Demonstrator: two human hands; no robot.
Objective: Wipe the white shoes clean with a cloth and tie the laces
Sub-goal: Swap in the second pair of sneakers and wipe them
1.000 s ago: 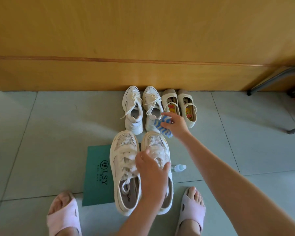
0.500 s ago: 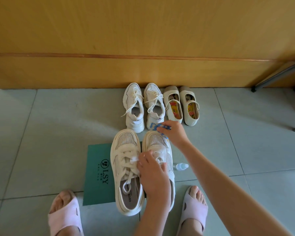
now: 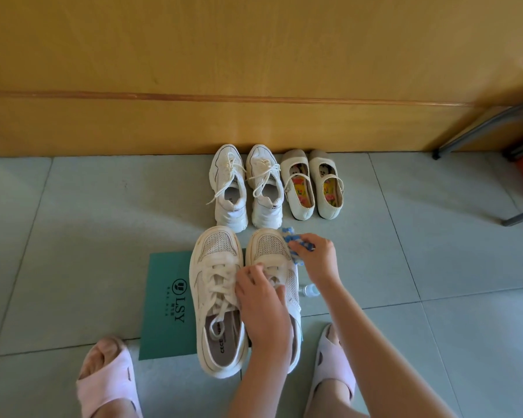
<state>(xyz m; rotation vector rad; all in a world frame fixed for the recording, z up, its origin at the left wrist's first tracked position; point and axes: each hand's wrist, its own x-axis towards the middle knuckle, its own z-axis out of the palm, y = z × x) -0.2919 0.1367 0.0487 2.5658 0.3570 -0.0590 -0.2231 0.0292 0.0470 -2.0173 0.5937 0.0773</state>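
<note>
The white shoes (image 3: 206, 282) sit side by side on the floor (image 3: 73, 236), on top of a green paper bag (image 3: 166, 303) — I think the bag is there to keep the floor clean. The left hand (image 3: 263, 312) lies on the shoe (image 3: 271, 247) nearest the cloth. Its fingers (image 3: 249, 271) are bent over the laces and grip them, so the shoe does not slide. The right hand (image 3: 316, 259) pinches a blue and white cloth (image 3: 298, 243) in its bunched fingers and presses it on the side of that shoe's toe. The other shoe (image 3: 215, 267) waits with loose laces, so the tying is not done yet. A small bottle (image 3: 310, 290) lies just beside the shoe, easy to reach — maybe it is for cleaning. White sneakers (image 3: 245, 188) and flat shoes (image 3: 311, 185) stand by the wooden wall (image 3: 254, 70), out of the way
</note>
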